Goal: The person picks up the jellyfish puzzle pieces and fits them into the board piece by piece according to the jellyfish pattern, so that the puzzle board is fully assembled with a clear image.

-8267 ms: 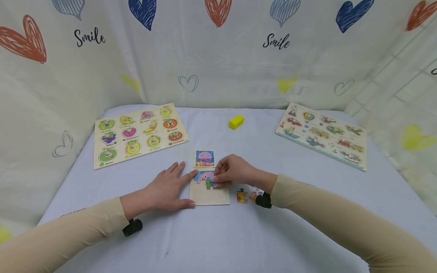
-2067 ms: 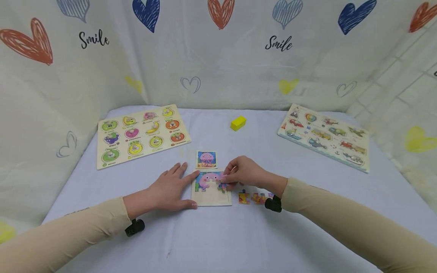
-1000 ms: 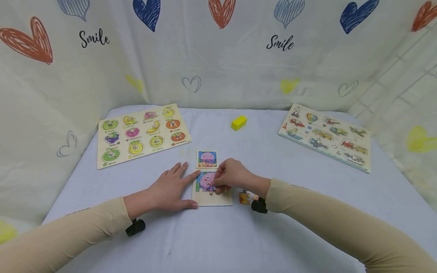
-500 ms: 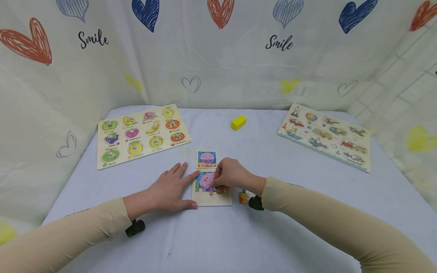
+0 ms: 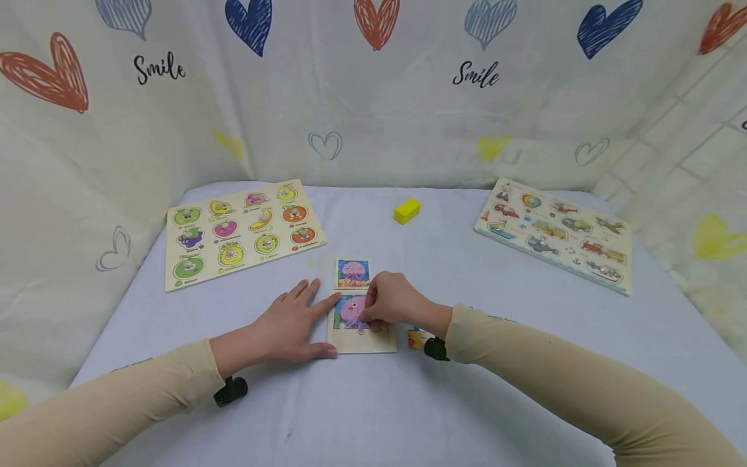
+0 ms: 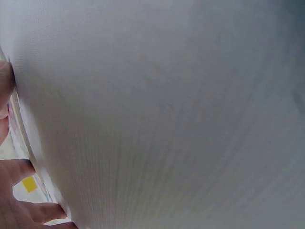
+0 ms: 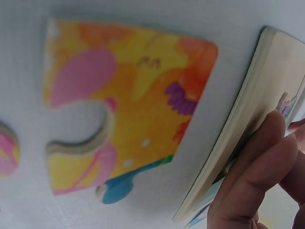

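Note:
A wooden puzzle board point(image 5: 362, 344) lies flat in the middle of the table, its upper part showing a pink octopus picture and its lower part bare wood. My right hand point(image 5: 397, 298) is over the board's right side, thumb and fingertips pinching a pink jigsaw piece point(image 5: 360, 329) at the picture's lower edge. The fingers hide part of that piece and the picture's right side. Spread out to the left, my left hand point(image 5: 286, 323) rests on the table, index fingertip and thumb touching the board's left edge. An orange jigsaw piece point(image 7: 143, 95) lies on the cloth right of the board.
A small octopus picture card point(image 5: 353, 274) adjoins the board's top edge. A fruit puzzle board point(image 5: 245, 233) lies at the back left, a vehicle puzzle board point(image 5: 554, 233) at the back right. Between them sits a yellow block point(image 5: 407, 211). Another loose piece point(image 7: 6, 152) is partly visible.
Compared with the earliest frame, more of the octopus picture is filled in. Since about two seconds ago my right hand has shifted left and inward; lately it barely moves. My left hand stays put.

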`<move>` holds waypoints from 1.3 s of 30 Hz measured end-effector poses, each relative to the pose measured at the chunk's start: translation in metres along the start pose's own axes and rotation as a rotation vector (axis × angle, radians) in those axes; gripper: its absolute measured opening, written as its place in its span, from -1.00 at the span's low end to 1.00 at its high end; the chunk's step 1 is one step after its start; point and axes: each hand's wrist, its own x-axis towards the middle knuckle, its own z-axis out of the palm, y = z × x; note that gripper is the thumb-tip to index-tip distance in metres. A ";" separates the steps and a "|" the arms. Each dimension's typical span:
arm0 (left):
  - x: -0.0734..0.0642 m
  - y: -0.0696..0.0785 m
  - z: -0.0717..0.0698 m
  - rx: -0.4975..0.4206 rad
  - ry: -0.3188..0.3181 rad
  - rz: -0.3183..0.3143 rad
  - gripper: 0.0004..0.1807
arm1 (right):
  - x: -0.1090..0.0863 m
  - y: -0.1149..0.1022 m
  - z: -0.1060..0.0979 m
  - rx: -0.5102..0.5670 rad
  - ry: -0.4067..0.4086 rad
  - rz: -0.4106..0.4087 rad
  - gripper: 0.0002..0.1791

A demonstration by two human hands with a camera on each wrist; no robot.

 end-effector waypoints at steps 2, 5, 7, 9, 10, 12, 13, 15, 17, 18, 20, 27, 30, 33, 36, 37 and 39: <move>0.000 0.000 0.000 0.000 -0.001 0.000 0.03 | 0.000 0.000 0.000 -0.007 -0.002 -0.003 -0.77; 0.000 0.001 0.000 -0.004 -0.003 -0.003 0.03 | 0.000 -0.001 0.000 -0.016 -0.007 -0.010 -0.77; 0.000 0.001 0.000 -0.006 -0.002 -0.002 0.03 | 0.000 -0.001 0.000 -0.022 -0.013 -0.015 -0.78; 0.000 0.001 0.000 -0.011 -0.005 -0.004 0.03 | 0.000 -0.001 0.000 -0.026 -0.020 -0.017 -0.79; 0.000 0.001 0.000 -0.013 -0.007 -0.005 0.03 | 0.001 -0.002 0.000 -0.027 -0.023 -0.016 -0.80; 0.000 0.001 0.000 -0.014 -0.009 -0.006 0.03 | 0.001 -0.002 0.000 -0.028 -0.025 -0.014 -0.80; -0.001 0.001 0.000 -0.015 -0.009 -0.007 0.04 | 0.001 -0.002 0.001 -0.028 -0.025 -0.013 -0.80; -0.001 0.000 0.000 -0.016 -0.011 -0.010 0.04 | 0.002 -0.003 0.001 -0.025 -0.020 -0.010 -0.79; -0.001 0.000 0.000 -0.013 -0.010 -0.009 0.04 | 0.002 -0.004 0.002 -0.027 -0.011 -0.006 -0.76; -0.001 -0.001 0.000 -0.011 -0.009 -0.008 0.04 | 0.003 -0.005 0.002 -0.029 -0.006 -0.003 -0.74; -0.001 -0.001 -0.001 -0.009 -0.009 -0.005 0.04 | 0.003 -0.006 0.003 -0.032 0.001 0.007 -0.70; 0.000 0.001 -0.001 -0.009 -0.010 0.004 0.03 | 0.006 -0.007 0.005 -0.076 0.020 0.025 -0.68; 0.001 0.001 -0.001 -0.009 -0.012 0.001 0.03 | 0.006 -0.007 0.006 -0.084 0.024 0.026 -0.68; 0.001 0.001 -0.001 -0.009 -0.014 -0.006 0.03 | 0.006 -0.007 0.006 -0.091 0.027 0.015 -0.68; 0.001 0.000 0.000 -0.005 -0.014 -0.008 0.04 | 0.006 -0.007 0.007 -0.091 0.031 0.007 -0.69; 0.001 0.000 0.000 -0.003 -0.013 -0.007 0.04 | 0.006 -0.006 0.007 -0.090 0.031 0.006 -0.70; 0.001 0.000 0.000 0.000 -0.013 -0.006 0.04 | 0.007 -0.006 0.008 -0.088 0.029 0.007 -0.71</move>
